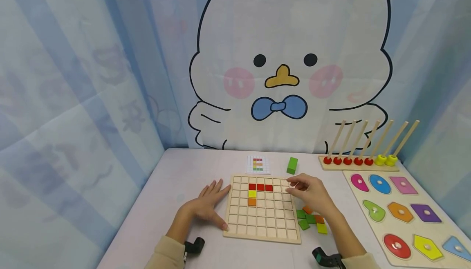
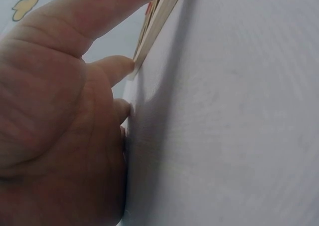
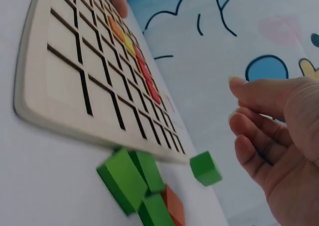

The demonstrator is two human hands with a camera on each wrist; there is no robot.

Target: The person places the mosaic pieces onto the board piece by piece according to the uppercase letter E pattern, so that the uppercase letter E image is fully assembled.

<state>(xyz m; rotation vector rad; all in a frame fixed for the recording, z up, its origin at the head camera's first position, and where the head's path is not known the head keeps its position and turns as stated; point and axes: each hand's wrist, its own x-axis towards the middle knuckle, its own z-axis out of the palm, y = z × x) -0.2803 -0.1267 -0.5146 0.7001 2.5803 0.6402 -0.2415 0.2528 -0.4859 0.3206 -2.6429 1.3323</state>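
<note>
A wooden grid board (image 1: 261, 232) lies on the table, holding several red tiles (image 1: 260, 187) in a row, with a yellow tile (image 1: 252, 194) and an orange tile (image 1: 252, 202) below the leftmost. My left hand (image 1: 206, 204) is spread along its left side, thumb at the lower corner; in the left wrist view, this hand (image 2: 55, 106) touches the board's edge (image 2: 160, 24). My right hand (image 1: 312, 193) hovers over the board's right edge, thumb and forefinger apart. The right wrist view shows that hand (image 3: 279, 136) with fingers bent loosely and nothing visible in them.
Loose green, orange and yellow blocks (image 1: 310, 218) lie right of the board. Behind it are a pattern card (image 1: 258, 171) and a green block (image 1: 292, 165). A peg rack (image 1: 360, 165) stands at the back right, near a shape puzzle board (image 1: 382, 230).
</note>
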